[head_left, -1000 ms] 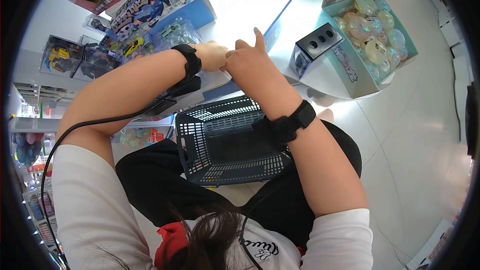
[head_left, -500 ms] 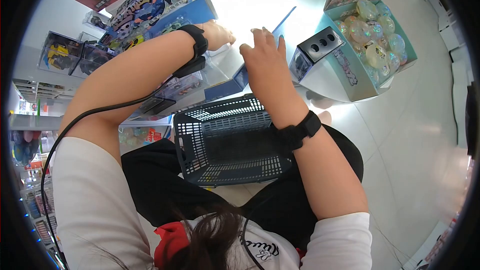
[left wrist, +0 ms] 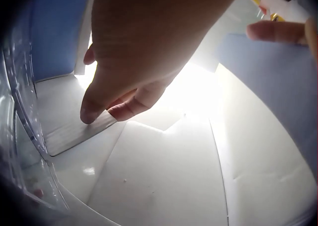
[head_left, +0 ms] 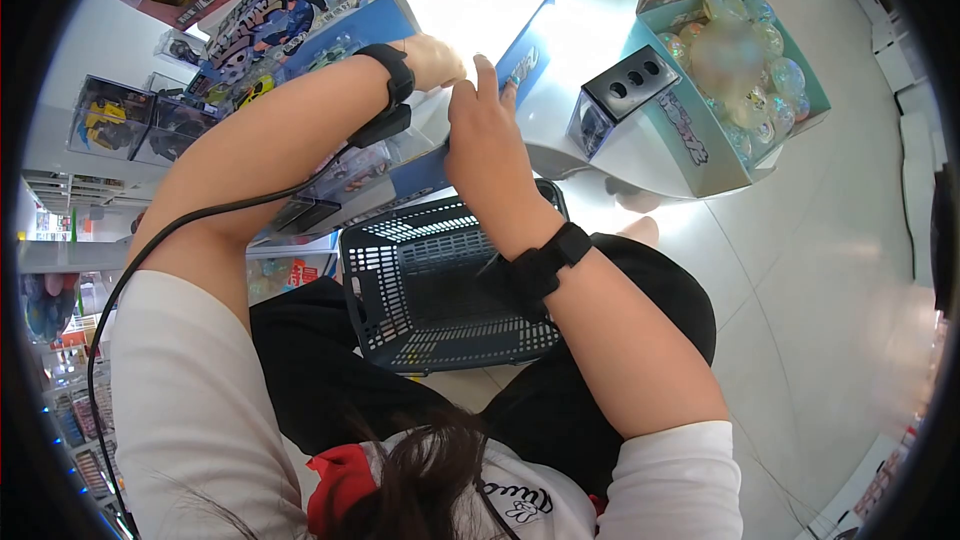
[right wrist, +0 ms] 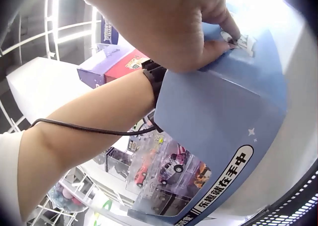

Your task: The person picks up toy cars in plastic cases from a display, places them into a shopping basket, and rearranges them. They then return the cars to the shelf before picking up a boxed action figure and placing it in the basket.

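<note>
An unfolded cardboard box, blue outside and white inside, stands at the table's edge under both hands; its blue front panel (right wrist: 208,106) carries white lettering. My left hand (head_left: 430,62) reaches over it, and in the left wrist view the thumb and fingers pinch the edge of a white cardboard flap (left wrist: 74,126). A wider white flap (left wrist: 164,171) lies beside it. My right hand (head_left: 490,145) is at the near side of the box, its fingertips touching the blue logo flap (head_left: 530,45) that stands up at the right. One right finger (left wrist: 273,32) extends above a blue-grey panel.
A dark shopping basket (head_left: 450,340) sits between the knees. On the table's right are a black-topped box (head_left: 630,85) and a teal carton (head_left: 690,160) of clear glittery balls. At left stand a blue display box (head_left: 350,30) and clear boxes with toy cars (right wrist: 174,164).
My right hand first met the left hand, then drew back with spread fingers, and now is at the blue flap again. The left hand shifted slightly right and up, then held there.
</note>
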`<move>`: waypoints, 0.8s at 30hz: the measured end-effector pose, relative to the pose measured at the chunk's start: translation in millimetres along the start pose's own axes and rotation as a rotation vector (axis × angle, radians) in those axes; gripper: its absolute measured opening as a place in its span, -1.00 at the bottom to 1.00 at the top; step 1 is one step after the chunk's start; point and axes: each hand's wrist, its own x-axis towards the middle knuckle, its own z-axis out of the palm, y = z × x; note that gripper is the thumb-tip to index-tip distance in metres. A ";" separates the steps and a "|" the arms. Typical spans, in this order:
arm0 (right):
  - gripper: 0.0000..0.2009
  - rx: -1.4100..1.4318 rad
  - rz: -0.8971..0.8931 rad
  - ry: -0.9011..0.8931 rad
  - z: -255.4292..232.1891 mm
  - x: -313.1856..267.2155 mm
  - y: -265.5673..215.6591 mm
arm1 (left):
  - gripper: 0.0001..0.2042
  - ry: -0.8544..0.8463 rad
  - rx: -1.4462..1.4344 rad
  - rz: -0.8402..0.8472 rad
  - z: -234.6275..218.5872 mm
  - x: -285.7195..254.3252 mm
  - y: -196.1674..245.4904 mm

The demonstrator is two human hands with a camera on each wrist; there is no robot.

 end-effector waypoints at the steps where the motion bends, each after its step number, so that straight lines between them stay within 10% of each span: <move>1: -0.72 0.074 0.056 -0.010 1.4 1.2 0.0 | -0.83 -0.031 -0.017 0.002 -3.3 -1.8 -0.2; 24: -0.76 0.405 -0.122 -0.131 2.4 16.5 22.5 | -0.64 0.007 -0.373 -0.026 13.0 7.1 -26.3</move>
